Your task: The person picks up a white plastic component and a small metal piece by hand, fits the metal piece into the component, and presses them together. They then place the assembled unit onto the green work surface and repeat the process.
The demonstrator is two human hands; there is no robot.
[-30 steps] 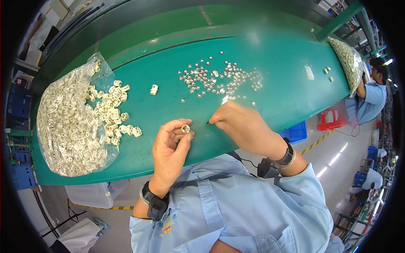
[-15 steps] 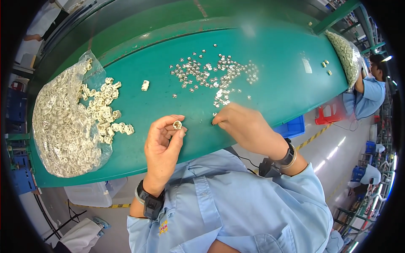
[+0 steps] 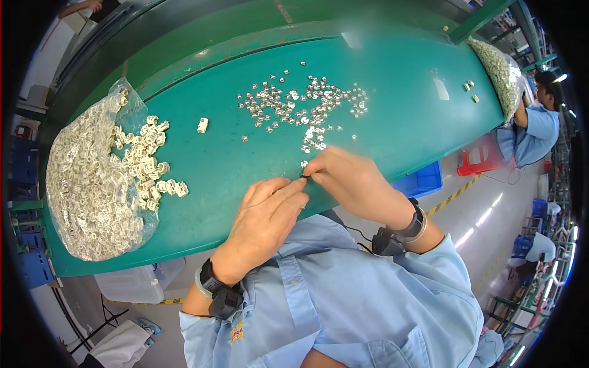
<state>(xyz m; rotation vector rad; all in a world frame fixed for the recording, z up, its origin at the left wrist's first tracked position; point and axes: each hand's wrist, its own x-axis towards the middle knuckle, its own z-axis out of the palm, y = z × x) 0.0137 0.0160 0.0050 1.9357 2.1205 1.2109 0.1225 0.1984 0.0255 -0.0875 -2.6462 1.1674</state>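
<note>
My left hand (image 3: 267,214) is turned knuckles up over the near side of the green table, its fingers curled round a cream plastic fitting. Its fingers hide nearly all of that fitting. My right hand (image 3: 343,181) meets the left fingertips, thumb and forefinger pinched together. Something small and dark shows at that pinch, too small to name. Just beyond the fingers, many small shiny metal discs (image 3: 316,113) lie scattered. A heap of cream plastic fittings (image 3: 145,156) spreads to the left, and one single fitting (image 3: 202,125) lies apart from it.
A large clear bag (image 3: 92,184) full of cream fittings takes up the table's left end. Another filled bag (image 3: 500,80) stands at the far right, beside a person in blue (image 3: 534,132). A blue bin (image 3: 423,181) and a red stool (image 3: 478,161) sit beyond the table's edge.
My left hand has moved right and rolled knuckles up, bringing the cream fitting to my right fingers and out of sight. My right hand has shifted slightly left, still pinched.
</note>
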